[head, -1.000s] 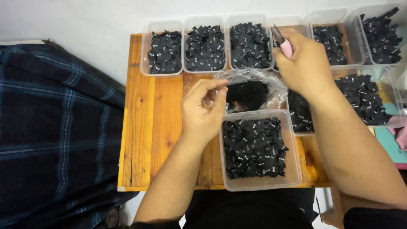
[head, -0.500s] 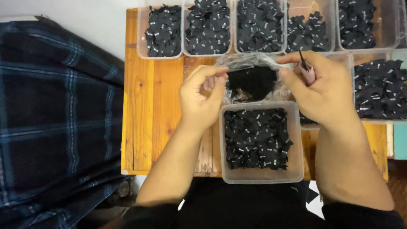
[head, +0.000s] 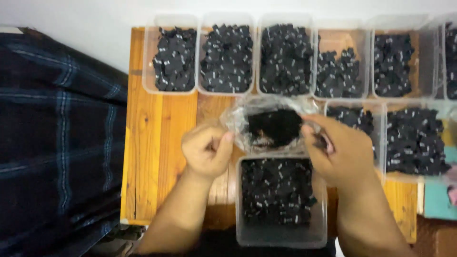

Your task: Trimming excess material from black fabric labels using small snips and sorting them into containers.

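There is one camera, worn on the person's head. It looks almost straight down, from close above the left hand point(head: 207, 151) and right hand point(head: 339, 154). The picture looks a little blurry, so small bits are hard to see.

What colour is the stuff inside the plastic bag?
Black, inside the clear plastic bag, seen in the head view.

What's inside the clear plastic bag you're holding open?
The clear plastic bag, held between left hand and right hand, contains a dark heap of small black pieces. Crinkled plastic and blur hide their shape; the bag's bottom is covered.
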